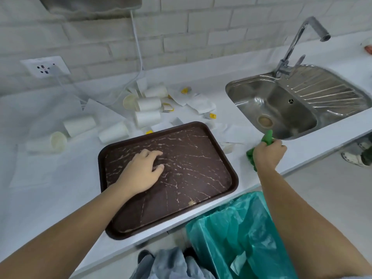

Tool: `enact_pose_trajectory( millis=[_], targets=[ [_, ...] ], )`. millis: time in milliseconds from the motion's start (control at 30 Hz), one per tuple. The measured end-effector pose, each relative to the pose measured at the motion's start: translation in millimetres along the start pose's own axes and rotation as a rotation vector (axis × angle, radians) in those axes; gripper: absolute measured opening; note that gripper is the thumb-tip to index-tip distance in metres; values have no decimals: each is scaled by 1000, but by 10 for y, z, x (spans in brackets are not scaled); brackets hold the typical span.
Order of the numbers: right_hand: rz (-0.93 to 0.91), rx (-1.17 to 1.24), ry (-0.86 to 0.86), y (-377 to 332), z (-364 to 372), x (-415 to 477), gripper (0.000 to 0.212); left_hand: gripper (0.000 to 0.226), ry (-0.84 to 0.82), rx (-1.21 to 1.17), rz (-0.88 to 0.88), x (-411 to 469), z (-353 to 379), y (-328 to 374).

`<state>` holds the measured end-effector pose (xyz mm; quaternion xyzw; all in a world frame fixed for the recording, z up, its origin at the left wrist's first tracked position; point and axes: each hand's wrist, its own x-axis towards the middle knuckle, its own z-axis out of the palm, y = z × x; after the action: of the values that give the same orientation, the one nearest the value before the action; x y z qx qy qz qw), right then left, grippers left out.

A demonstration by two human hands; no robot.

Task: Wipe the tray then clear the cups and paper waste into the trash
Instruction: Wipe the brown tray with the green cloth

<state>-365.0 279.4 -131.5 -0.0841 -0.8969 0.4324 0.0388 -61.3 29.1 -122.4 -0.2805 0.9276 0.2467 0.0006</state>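
White counter point(60, 198): fills the left and middle of the frame, running from the brick wall down to its front edge at lower centre
Wall point(201, 27): white-painted brick across the top, with a socket point(45, 66) at upper left and a thin cable point(137, 43) hanging down to the counter
Tray point(201, 164): dark brown with pale marble-like veins, lying flat at centre frame, one corner close to the counter's front edge
Left hand point(144, 170): palm down on the tray's left half, fingers loosely spread, holding nothing
Right hand point(268, 153): right of the tray, closed around a green cloth point(267, 136) that sticks out above and below the fist, just in front of the sink's near rim
Cups point(148, 104): white paper ones, most tipped on their sides, scattered behind and to the left of the tray
Paper waste point(201, 103): white wrappers, napkins and small yellow tags strewn among the cups and between tray and sink
Sink point(251, 85): steel, at upper right, with a ribbed drainer and a tall tap point(296, 41) behind the bowl
Trash bin point(231, 238): lined with a green plastic bag, on the floor at lower right, below the counter edge
Floor: pale grey at the right, where a shoe point(354, 158) shows near the frame edge
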Motion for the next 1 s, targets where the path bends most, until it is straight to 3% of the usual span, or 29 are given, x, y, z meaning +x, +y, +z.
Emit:
enact_pose_trajectory(
  millis=[67,133,400,567,633,700,767,867,933,1000],
  targets=[
    [-16,275,-41,-213,-54,-201,25,46,11,-40,31,-4,-41,13],
    [-17,495,-207,-452,-112,-491,19,43,22,-108,65,3,-74,66],
    [39,582,-1096,-980,237,-1728,23,47,36,-511,83,145,-211,364],
    [464,755,-1531,-1007,546,-1924,48,39,130,-520,57,120,-318,71],
    [538,751,-1675,-1016,627,-1964,53,37,120,-530,49,93,-359,-100],
    [434,629,-1636,-1071,745,-2027,36,29,91,-600,8,86,-427,-298],
    [232,486,-1457,-1159,888,-2103,18,20,144,-704,-109,96,-498,-532],
    [-59,316,-1210,-1328,1133,-2211,19,21,342,-598,-370,121,-538,-977],
    [-302,138,-1086,-1424,1308,-2294,27,27,341,-407,-503,110,-498,-1249],
    [-576,-27,-970,-1512,1498,-2440,30,34,260,-374,-581,79,-458,-1460]
  ],
)
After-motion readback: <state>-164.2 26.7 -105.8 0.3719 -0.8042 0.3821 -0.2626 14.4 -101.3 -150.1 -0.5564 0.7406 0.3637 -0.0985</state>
